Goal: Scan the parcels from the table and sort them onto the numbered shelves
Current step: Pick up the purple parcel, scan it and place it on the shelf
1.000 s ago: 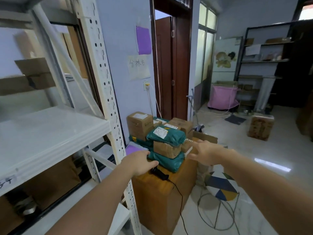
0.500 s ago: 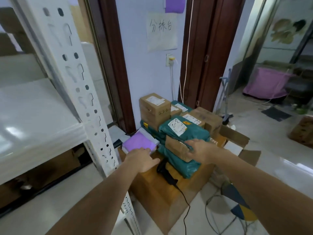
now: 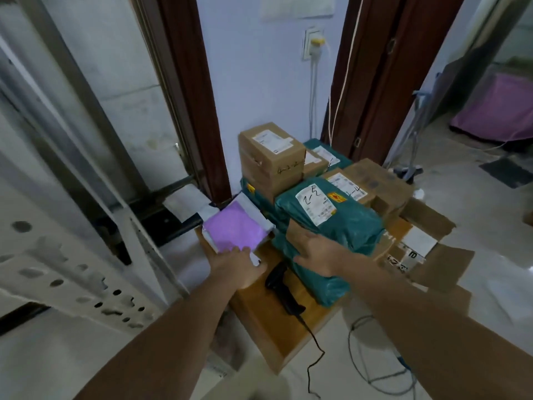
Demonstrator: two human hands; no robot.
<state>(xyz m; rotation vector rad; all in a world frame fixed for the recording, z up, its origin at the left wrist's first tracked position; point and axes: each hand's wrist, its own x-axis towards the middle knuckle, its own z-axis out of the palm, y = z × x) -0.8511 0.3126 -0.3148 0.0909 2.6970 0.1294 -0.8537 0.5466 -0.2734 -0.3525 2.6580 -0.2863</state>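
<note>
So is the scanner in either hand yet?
No. The scanner lies on the table between the hands; the left hand is at the purple parcel, the right hand on the green one.

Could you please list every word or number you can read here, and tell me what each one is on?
"4-2-2", handwritten on the tall cardboard box.
"2-2", handwritten, seemingly, on the white label of the top green parcel.
"1-4", perhaps, handwritten on the box behind.
Printed label text and the wall notice: too blurred to read.
</note>
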